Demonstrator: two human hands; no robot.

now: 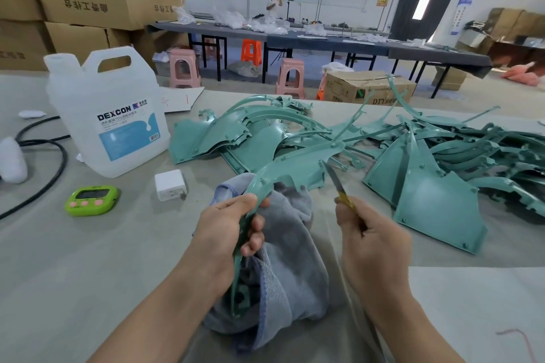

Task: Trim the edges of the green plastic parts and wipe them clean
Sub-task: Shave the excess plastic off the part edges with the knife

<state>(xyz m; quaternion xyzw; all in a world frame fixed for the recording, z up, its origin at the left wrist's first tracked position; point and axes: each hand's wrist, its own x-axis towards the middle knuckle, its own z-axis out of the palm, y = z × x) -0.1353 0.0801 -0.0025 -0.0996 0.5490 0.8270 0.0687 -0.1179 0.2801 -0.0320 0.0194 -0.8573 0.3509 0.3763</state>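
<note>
Above a grey towel (292, 259) on the table (88, 259), the left hand (227, 233) is closed round a curved green plastic part (283, 169), matte teal, arched, with small pegs along its rim. Right hand (371, 239) grips a yellow-handled knife (339, 186), blade tip touching the part's edge. More such parts lie in a pile (427, 156) just behind.

Table (88, 274): jug (107, 115) at far left, cable (53, 162) to its left. Timer (91, 200) in front of jug; charger (170, 185) just right of timer. Pile of parts (442, 162) spans centre to right (some overlapping). Cloth (292, 259) in front of pile, between left hand (227, 233) and right hand (374, 242). Stacked boxes (82, 0) behind jug.
</note>
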